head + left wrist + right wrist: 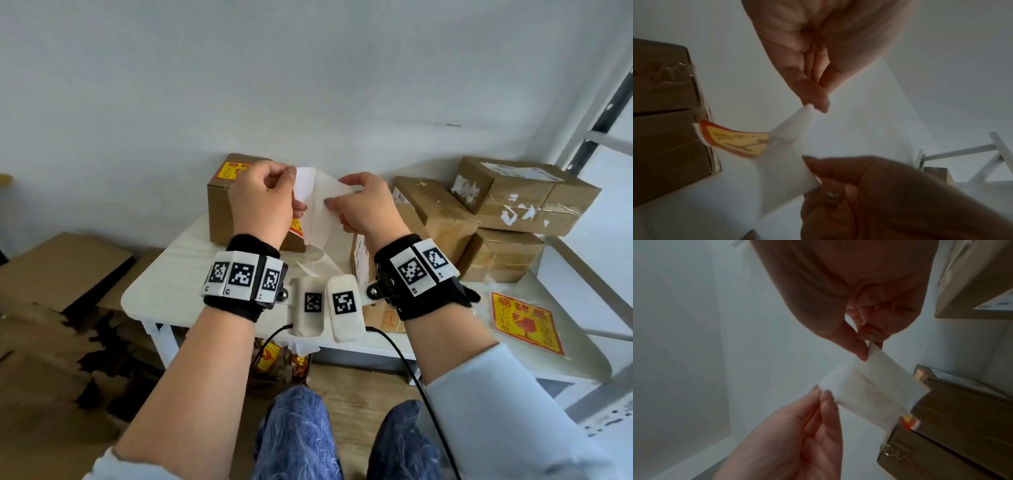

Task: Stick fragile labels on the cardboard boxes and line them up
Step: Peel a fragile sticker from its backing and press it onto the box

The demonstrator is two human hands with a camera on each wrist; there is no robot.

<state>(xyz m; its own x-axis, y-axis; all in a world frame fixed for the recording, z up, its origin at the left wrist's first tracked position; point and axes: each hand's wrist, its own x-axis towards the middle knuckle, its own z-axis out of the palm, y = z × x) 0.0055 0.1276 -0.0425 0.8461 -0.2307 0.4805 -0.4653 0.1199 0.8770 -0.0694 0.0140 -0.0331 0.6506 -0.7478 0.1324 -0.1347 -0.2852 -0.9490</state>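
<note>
Both of your hands are raised at the centre of the head view, above the table (161, 291), and both are engaged. Your left hand (263, 198) pinches one white sheet at its upper corner between thumb and fingertips; your right hand (364, 205) pinches the other sheet just beside it. You appear to be peeling a fragile label (735, 141) from its backing paper (320, 209); the red and yellow printed face shows only in the left wrist view. Which layer each hand holds cannot be told. The labelled box (222, 202) stands directly behind your left hand, against the wall. Unlabelled boxes (513, 198) are stacked at the right of the frame, and a spare label (525, 322) lies on the table at lower right. Risks noted: the freed adhesive face may curl and stick to itself or to your fingers, since the sheet hangs unsupported. A fast or uneven pull may tear the label. The boxes are not yet lined up.
</note>
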